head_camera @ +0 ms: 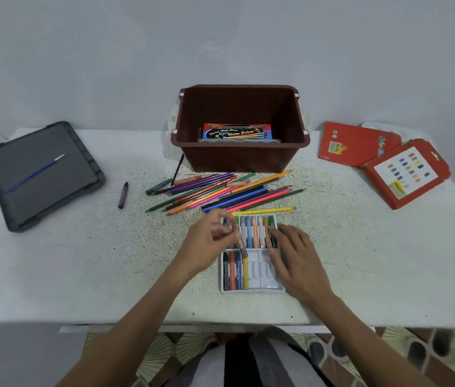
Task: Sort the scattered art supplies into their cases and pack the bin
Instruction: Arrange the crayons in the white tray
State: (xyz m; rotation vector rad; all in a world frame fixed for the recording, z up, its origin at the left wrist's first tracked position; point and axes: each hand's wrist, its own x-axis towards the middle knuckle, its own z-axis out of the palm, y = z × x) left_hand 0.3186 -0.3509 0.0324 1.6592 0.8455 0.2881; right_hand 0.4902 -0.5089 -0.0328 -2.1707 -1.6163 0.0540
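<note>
A white crayon tray (262, 280) lies in front of me, with crayons in its upper row and several in the lower left slots. My left hand (206, 244) pinches a brown crayon (241, 247) over the tray's middle. My right hand (293, 255) rests its straight fingers on the tray's right side. Behind the tray lies a heap of coloured pencils (226, 191). A brown bin (240, 129) stands at the back with a watercolour box (237, 132) inside. A purple crayon (123, 194) lies alone to the left.
A dark grey lid (39, 174) with a blue paintbrush (35, 173) on it sits at the left. Two red cardboard cases (382, 160) lie at the right rear. The table's front edge (220, 322) is close to my body.
</note>
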